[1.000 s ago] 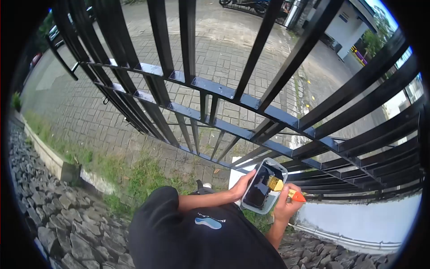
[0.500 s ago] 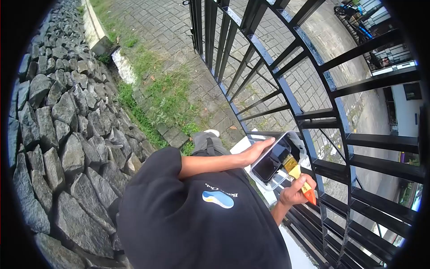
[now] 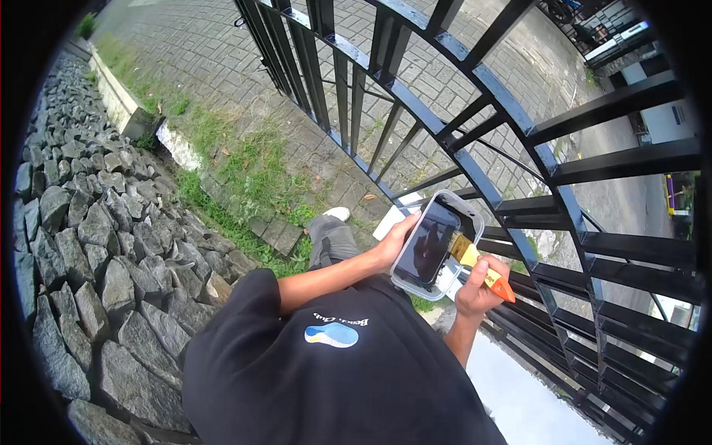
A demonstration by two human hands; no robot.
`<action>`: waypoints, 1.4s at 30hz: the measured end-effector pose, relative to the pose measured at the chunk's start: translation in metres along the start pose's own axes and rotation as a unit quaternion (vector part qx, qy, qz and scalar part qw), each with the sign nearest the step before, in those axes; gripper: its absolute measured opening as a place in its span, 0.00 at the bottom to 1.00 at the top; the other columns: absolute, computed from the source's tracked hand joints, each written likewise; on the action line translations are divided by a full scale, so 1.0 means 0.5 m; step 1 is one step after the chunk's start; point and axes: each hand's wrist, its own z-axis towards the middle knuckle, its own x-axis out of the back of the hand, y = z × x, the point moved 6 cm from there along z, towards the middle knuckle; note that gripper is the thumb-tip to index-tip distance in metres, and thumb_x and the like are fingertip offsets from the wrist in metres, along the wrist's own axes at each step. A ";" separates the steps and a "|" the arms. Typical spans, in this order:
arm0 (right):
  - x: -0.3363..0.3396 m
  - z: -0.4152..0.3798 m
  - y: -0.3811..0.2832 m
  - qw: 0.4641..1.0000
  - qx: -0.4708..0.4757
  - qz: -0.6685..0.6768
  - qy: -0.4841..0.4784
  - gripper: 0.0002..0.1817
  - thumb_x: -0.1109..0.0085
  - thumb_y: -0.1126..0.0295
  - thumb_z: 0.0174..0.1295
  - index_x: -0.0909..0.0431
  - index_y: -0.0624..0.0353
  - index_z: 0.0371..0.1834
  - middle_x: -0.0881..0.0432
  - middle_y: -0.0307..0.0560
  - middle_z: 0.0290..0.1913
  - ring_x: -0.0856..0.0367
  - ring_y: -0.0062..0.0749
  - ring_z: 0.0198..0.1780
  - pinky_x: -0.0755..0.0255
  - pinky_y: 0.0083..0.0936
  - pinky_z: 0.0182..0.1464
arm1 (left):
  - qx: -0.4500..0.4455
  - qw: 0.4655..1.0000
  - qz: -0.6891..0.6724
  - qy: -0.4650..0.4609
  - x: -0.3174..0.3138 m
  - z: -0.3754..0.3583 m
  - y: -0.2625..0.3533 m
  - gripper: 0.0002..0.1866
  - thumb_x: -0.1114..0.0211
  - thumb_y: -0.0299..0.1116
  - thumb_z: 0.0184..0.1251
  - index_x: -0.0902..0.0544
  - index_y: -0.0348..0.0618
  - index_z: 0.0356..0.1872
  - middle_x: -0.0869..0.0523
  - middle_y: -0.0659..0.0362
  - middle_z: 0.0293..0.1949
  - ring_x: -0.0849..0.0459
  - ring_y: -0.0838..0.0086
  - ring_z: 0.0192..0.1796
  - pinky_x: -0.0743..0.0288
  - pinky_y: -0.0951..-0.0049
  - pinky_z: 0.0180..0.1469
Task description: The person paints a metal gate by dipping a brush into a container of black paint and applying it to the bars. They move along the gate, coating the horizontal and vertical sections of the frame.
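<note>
My left hand (image 3: 397,239) is closed on the near side of a clear plastic tub (image 3: 406,284), its thumb up along the rim. Glossy black paint (image 3: 429,245) lies inside the tub, with dark smears on the inner walls. My right hand (image 3: 477,291) grips a paintbrush (image 3: 468,256) by its yellow handle with an orange end. The brush's bristle end is over the tub, close to the paint and the right inner wall. Just past the tub stands a black metal gate (image 3: 519,211) of slats and flat rails.
To the left a slope of grey stones (image 3: 111,289) runs along a grass strip (image 3: 252,170) and a low concrete kerb (image 3: 122,111). Brick paving (image 3: 189,44) stretches ahead and behind the gate. A white panel (image 3: 512,393) shows at the lower right, and my shoe (image 3: 337,213) is below.
The view has turned, so gate and stones sit differently. Tub and both hands appear further left and slightly higher. The brush remains in my right hand, its bristles still over the tub.
</note>
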 end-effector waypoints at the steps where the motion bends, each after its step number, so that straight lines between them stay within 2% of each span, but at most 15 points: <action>1: 0.018 -0.007 0.001 0.999 0.028 -0.028 0.015 0.07 0.47 0.72 0.61 0.28 0.65 0.33 0.24 0.47 0.23 0.26 0.33 0.22 0.31 0.26 0.28 | 0.005 1.000 0.012 -0.012 -0.005 0.001 -0.010 0.28 0.62 0.51 0.76 0.27 0.38 0.59 0.16 0.54 0.47 0.16 0.73 0.44 0.21 0.73 0.48; 4: 0.074 -0.037 0.009 0.990 0.090 0.020 0.105 0.07 0.46 0.71 0.59 0.29 0.65 0.32 0.24 0.46 0.23 0.28 0.33 0.19 0.32 0.26 0.25 | 0.036 0.999 0.004 0.003 -0.033 -0.006 -0.036 0.28 0.62 0.51 0.77 0.27 0.39 0.60 0.17 0.54 0.48 0.16 0.73 0.45 0.21 0.72 0.50; 6: 0.094 -0.044 0.015 0.996 0.041 -0.043 0.064 0.07 0.48 0.71 0.58 0.29 0.66 0.31 0.24 0.47 0.22 0.27 0.33 0.19 0.31 0.27 0.24 | 0.054 0.998 0.024 -0.019 -0.041 -0.004 -0.061 0.28 0.62 0.51 0.76 0.28 0.40 0.60 0.18 0.55 0.49 0.17 0.73 0.46 0.22 0.71 0.51; 9: 0.132 -0.069 0.011 0.989 0.065 -0.028 0.132 0.07 0.48 0.71 0.59 0.29 0.65 0.31 0.24 0.47 0.21 0.27 0.34 0.18 0.32 0.26 0.24 | 0.067 0.996 0.039 -0.032 -0.065 -0.004 -0.085 0.27 0.61 0.52 0.76 0.27 0.41 0.60 0.18 0.55 0.49 0.17 0.73 0.48 0.22 0.71 0.51; 11: 0.149 -0.088 0.022 0.993 0.009 -0.008 0.113 0.07 0.51 0.72 0.60 0.30 0.67 0.33 0.26 0.47 0.28 0.29 0.27 0.27 0.34 0.24 0.34 | 0.075 0.995 0.047 -0.045 -0.067 0.002 -0.109 0.27 0.61 0.51 0.76 0.27 0.41 0.59 0.18 0.56 0.49 0.17 0.73 0.47 0.22 0.72 0.51; 12: 0.155 -0.092 0.028 0.995 -0.019 -0.060 0.083 0.07 0.50 0.73 0.59 0.30 0.67 0.32 0.25 0.47 0.28 0.29 0.28 0.26 0.34 0.25 0.33 | 0.076 0.994 0.050 -0.053 -0.070 0.004 -0.119 0.26 0.61 0.51 0.76 0.26 0.41 0.58 0.18 0.56 0.48 0.18 0.73 0.47 0.22 0.72 0.50; 14: 0.179 -0.099 0.014 0.984 0.060 -0.067 0.156 0.06 0.47 0.71 0.59 0.28 0.63 0.31 0.25 0.46 0.19 0.26 0.37 0.18 0.32 0.27 0.23 | 0.088 0.992 0.073 -0.048 -0.077 0.006 -0.134 0.26 0.61 0.51 0.76 0.26 0.41 0.57 0.17 0.56 0.47 0.18 0.74 0.46 0.23 0.72 0.50; 18: 0.219 -0.112 0.010 0.978 0.024 -0.072 0.196 0.05 0.46 0.71 0.58 0.27 0.61 0.29 0.25 0.46 0.18 0.26 0.36 0.17 0.33 0.27 0.22 | 0.096 0.989 0.117 0.002 -0.110 -0.008 -0.143 0.27 0.62 0.51 0.76 0.25 0.41 0.56 0.17 0.57 0.45 0.17 0.75 0.42 0.22 0.74 0.47; 20: 0.218 -0.108 0.008 0.988 0.044 -0.088 0.122 0.04 0.47 0.72 0.59 0.28 0.61 0.31 0.24 0.46 0.21 0.26 0.34 0.19 0.34 0.27 0.23 | 0.131 0.985 0.116 0.002 -0.073 0.007 -0.170 0.27 0.61 0.52 0.75 0.25 0.41 0.57 0.17 0.55 0.47 0.17 0.72 0.45 0.22 0.71 0.48; 21: 0.225 -0.113 0.007 0.988 0.029 -0.081 0.132 0.04 0.47 0.73 0.59 0.28 0.61 0.31 0.24 0.45 0.20 0.27 0.35 0.18 0.34 0.27 0.22 | 0.078 0.982 0.168 -0.036 -0.101 0.009 -0.161 0.27 0.61 0.52 0.75 0.26 0.41 0.57 0.17 0.55 0.47 0.17 0.71 0.46 0.22 0.70 0.49; 28: 0.255 -0.110 0.005 0.980 -0.019 -0.073 0.183 0.04 0.45 0.73 0.59 0.25 0.60 0.28 0.24 0.45 0.18 0.25 0.37 0.17 0.32 0.28 0.21 | 0.110 0.984 0.129 -0.057 -0.160 0.005 -0.177 0.28 0.59 0.52 0.75 0.26 0.37 0.57 0.18 0.51 0.51 0.17 0.63 0.50 0.23 0.66 0.54; 30: 0.259 -0.115 0.010 0.978 -0.045 -0.073 0.189 0.04 0.45 0.72 0.60 0.25 0.60 0.29 0.24 0.44 0.19 0.24 0.37 0.17 0.32 0.28 0.22 | 0.099 0.980 0.162 -0.058 -0.097 0.041 -0.187 0.28 0.58 0.52 0.74 0.26 0.37 0.57 0.18 0.51 0.51 0.17 0.63 0.49 0.22 0.66 0.53; 36: 0.288 -0.119 0.033 0.966 -0.128 0.021 0.222 0.06 0.46 0.72 0.64 0.25 0.62 0.32 0.23 0.45 0.22 0.25 0.29 0.19 0.34 0.23 0.23 | 0.090 0.978 0.184 -0.039 -0.113 0.049 -0.186 0.28 0.58 0.53 0.74 0.27 0.38 0.58 0.18 0.52 0.49 0.17 0.62 0.47 0.22 0.65 0.52; 37: 0.289 -0.125 0.046 0.960 -0.158 0.065 0.223 0.07 0.48 0.70 0.66 0.25 0.63 0.34 0.24 0.42 0.25 0.29 0.19 0.21 0.37 0.20 0.24 | 0.091 0.974 0.205 -0.041 -0.113 0.050 -0.184 0.28 0.57 0.53 0.74 0.27 0.39 0.58 0.18 0.52 0.49 0.17 0.63 0.47 0.21 0.66 0.50; 42: 0.294 -0.141 0.088 0.926 -0.171 0.201 0.269 0.09 0.47 0.68 0.68 0.25 0.64 0.35 0.26 0.35 0.25 0.34 0.11 0.24 0.39 0.17 0.25 | 0.071 0.977 0.195 -0.051 -0.150 0.044 -0.179 0.26 0.53 0.52 0.73 0.26 0.40 0.57 0.18 0.54 0.47 0.16 0.66 0.44 0.20 0.68 0.47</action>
